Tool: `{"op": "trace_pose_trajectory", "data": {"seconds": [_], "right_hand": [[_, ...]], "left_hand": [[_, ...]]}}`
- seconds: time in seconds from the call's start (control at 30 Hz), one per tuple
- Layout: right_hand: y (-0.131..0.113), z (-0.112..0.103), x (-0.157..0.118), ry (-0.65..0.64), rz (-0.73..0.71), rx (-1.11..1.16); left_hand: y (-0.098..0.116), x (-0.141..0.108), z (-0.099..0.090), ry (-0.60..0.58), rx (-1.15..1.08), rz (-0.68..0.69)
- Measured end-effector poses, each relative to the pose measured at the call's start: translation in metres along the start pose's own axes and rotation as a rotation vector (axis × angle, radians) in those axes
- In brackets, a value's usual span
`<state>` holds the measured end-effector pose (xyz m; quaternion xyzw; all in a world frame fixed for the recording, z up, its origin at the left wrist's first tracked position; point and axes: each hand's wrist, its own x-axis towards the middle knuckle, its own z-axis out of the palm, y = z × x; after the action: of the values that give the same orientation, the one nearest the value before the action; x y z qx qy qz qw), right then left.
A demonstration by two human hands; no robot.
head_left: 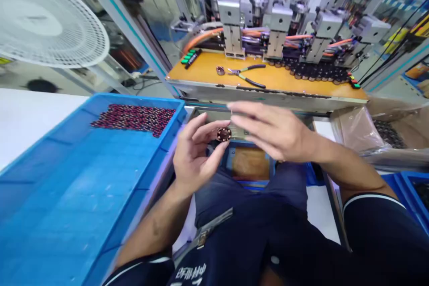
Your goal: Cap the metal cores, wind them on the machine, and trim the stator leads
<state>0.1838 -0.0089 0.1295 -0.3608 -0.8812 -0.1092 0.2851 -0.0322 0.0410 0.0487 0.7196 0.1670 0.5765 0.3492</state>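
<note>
A small round part with a dark ring and copper-coloured spots is pinched between the thumb and fingers of my left hand, in front of my lap. Just right of it and a little higher, my right hand has its fingers stretched out. A thin, light piece stands by the right fingertips; whether they touch or hold it cannot be made out.
To the left, a blue tray holds rows of small parts. Pliers and one round part lie on the orange bench below a machine. A fan stands upper left, an open box right.
</note>
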Motion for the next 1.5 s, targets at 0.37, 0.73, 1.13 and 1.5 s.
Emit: {"op": "trace_pose_trajectory", "data": {"seconds": [0.37,0.73,1.13,1.5], "right_hand": [[-0.033,-0.001,-0.038,-0.036,0.171,-0.113],[-0.039,0.005,-0.05,-0.2,0.107,0.209],[-0.033,0.029,-0.029,0.184,0.932,1.345],[-0.063,0.061,-0.03,0.52,0.932,1.343]], "left_hand": [[0.007,-0.008,0.03,-0.126,-0.286,-0.178],[0.004,-0.007,0.018,0.005,-0.211,-0.157],[0.005,-0.015,0.023,-0.123,-0.155,0.026],[0.01,-0.007,0.026,0.047,-0.338,-0.175]]}}
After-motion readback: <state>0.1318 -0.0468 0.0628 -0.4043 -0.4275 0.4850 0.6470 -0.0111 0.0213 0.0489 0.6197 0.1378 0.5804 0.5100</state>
